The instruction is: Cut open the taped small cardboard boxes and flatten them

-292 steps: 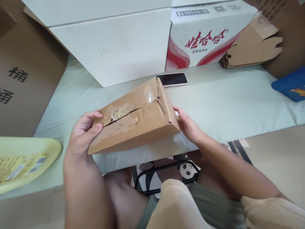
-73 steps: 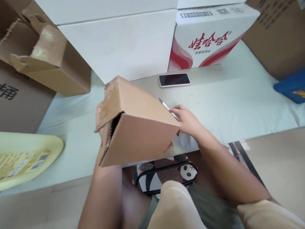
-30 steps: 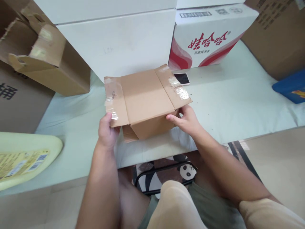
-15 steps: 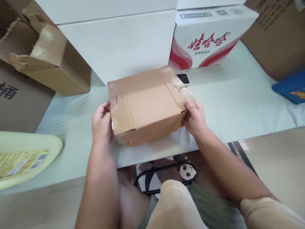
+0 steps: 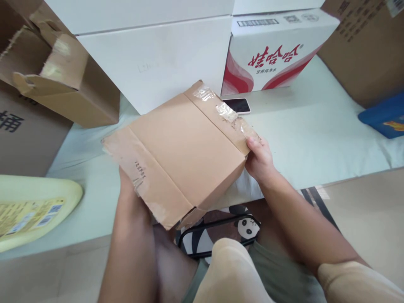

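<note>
A brown cardboard box (image 5: pixel 186 147) with torn strips of clear tape on its flaps lies turned at an angle before me. My right hand (image 5: pixel 260 158) grips its right flap, thumb on top and fingers curled underneath. On the other side, my left wrist (image 5: pixel 128 183) goes under the box's left flap. That flap covers my left fingers, so their hold cannot be seen. Faint dark printing marks the left flap. Just past the box's far right edge, a phone (image 5: pixel 238 105) with a dark screen lies on the pale green cloth (image 5: pixel 303 134).
White cartons (image 5: pixel 158 67) stand behind the box, one with red lettering (image 5: pixel 274 57). At left are an open cardboard box (image 5: pixel 91 92) and a pale green bottle (image 5: pixel 41 206). A blue container (image 5: pixel 383 115) and a large brown carton (image 5: pixel 362 54) are at right.
The box has turned, its left end swinging toward me and its near corner now past the table's front edge. My left hand has gone beneath the left flap; my right hand keeps its grip.
</note>
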Demonstrator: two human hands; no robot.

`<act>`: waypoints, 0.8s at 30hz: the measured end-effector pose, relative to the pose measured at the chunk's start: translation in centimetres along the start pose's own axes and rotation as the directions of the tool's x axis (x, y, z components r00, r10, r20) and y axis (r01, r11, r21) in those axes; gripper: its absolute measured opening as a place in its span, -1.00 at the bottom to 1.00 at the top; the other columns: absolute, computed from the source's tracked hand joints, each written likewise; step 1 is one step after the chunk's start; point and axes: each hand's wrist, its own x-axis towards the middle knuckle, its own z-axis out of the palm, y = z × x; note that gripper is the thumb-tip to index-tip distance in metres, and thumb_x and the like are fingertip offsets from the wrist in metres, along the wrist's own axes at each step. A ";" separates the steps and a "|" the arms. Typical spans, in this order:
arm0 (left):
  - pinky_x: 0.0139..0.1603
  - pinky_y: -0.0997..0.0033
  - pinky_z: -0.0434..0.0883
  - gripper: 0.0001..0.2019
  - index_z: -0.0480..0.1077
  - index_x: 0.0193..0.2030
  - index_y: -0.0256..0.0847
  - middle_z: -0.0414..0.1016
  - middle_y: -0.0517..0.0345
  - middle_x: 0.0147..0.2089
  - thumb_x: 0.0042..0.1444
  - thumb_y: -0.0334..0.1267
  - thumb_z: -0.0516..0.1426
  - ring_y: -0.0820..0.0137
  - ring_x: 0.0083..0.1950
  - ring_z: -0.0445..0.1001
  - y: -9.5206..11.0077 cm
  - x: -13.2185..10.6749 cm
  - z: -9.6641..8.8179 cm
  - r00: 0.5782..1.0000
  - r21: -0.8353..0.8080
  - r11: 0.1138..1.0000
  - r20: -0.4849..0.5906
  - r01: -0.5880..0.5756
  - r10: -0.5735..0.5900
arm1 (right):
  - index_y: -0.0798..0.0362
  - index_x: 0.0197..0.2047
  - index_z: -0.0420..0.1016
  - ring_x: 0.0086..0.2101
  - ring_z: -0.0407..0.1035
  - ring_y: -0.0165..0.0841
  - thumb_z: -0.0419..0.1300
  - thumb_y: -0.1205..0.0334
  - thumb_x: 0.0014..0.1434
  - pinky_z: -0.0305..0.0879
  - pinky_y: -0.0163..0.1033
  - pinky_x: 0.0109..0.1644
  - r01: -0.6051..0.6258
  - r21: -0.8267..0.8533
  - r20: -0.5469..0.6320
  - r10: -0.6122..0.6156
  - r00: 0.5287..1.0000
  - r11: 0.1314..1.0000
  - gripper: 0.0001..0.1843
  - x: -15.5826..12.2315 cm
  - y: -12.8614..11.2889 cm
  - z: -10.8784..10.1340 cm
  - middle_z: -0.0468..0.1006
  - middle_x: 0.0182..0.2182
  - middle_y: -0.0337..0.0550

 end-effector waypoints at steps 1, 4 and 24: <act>0.02 0.22 0.59 -0.65 0.54 -0.04 -0.26 0.62 0.05 -0.06 0.31 0.03 0.25 0.31 -0.07 0.60 0.3 -0.3 0.4 0.999 -0.016 1.000 -0.030 -0.015 0.014 | -0.05 -0.15 0.59 -0.05 0.61 -0.02 0.32 -0.44 0.08 0.56 0.10 0.06 0.000 -0.061 -0.002 0.000 1.000 0.998 -0.39 0.1 0.0 -0.1 0.70 -0.22 -0.08; -0.05 0.28 0.61 -0.62 0.48 -0.38 -0.18 0.61 0.14 -0.31 0.00 0.10 0.39 0.27 -0.14 0.61 1.1 -1.1 1.9 0.994 -0.077 0.994 -0.075 -0.081 0.075 | -0.03 -0.20 0.56 -0.19 0.56 -0.13 0.23 -0.44 0.19 0.53 0.03 -0.03 0.032 -0.325 -0.016 -0.039 0.999 0.945 -0.40 0.4 0.1 -0.4 0.65 -0.28 -0.12; -0.31 0.33 0.47 -0.79 0.37 -0.36 -0.15 0.41 0.13 -0.42 -0.01 -0.08 0.06 0.32 -0.35 0.47 4.5 -1.5 3.2 0.988 -0.445 0.894 -0.151 -0.056 -0.013 | -0.01 -0.33 0.43 -0.73 -0.23 -0.63 0.54 -0.33 -0.11 -0.18 -0.36 -0.74 -0.349 0.065 0.141 0.338 0.930 0.935 -0.37 0.2 -4.1 -1.6 0.29 -0.67 -0.46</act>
